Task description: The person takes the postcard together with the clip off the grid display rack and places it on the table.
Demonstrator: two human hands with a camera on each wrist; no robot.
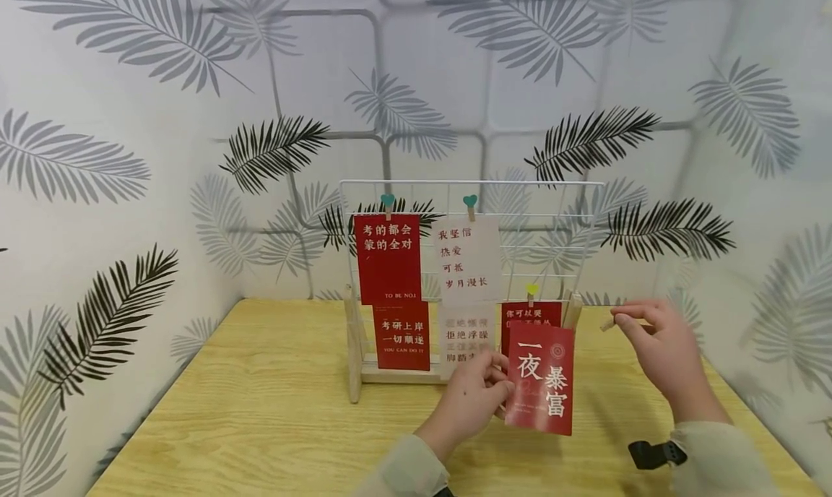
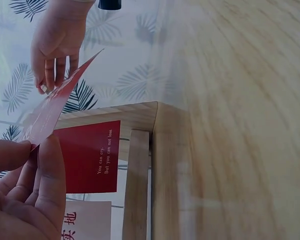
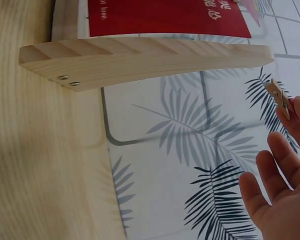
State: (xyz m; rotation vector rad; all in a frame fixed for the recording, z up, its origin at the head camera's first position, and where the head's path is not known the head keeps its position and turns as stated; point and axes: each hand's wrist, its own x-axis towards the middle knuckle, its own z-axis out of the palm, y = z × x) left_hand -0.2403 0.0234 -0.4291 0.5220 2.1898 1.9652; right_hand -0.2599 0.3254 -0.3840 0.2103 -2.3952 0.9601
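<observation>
Hanging step, I reckon: left hand [image 1: 469,397] pinches a red card [image 1: 538,383] before the rack [image 1: 403,376], right hand [image 1: 664,354] a clip [image 3: 279,97]; probably align card next.

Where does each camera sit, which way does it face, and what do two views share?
Head: worn on the head, facing forward and down at the rack; left hand, right hand and sleeves show.
Left wrist: on that wrist, facing the rack past the held card; both hands show.
Right wrist: on that wrist, facing the wooden side post and wall; only the right hand shows.
Shared: both wrist views show the red card hanging at the rack's right end.
</observation>
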